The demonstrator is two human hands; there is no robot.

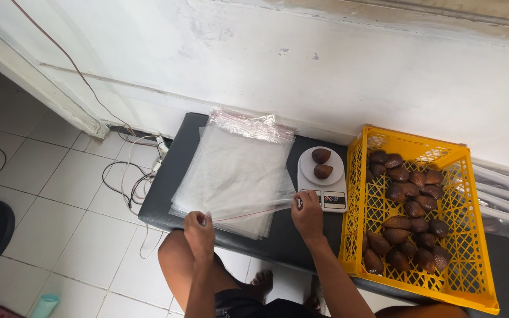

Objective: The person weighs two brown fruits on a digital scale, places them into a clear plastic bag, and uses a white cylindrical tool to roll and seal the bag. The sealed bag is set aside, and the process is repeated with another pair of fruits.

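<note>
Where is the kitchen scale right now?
In the head view, the white scale sits right of centre on the dark bench, between the plastic bags and the yellow crate.

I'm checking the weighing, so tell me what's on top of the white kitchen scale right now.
Two brown scaly fruits sit on the round platform of the white scale, one behind the other. The right hand covers the scale's front left corner, so that part is hidden.

A stack of clear zip bags (231,171) (with red seal strips) lay on the black bench; right of it, the white scale's small dark display (326,198).
</note>
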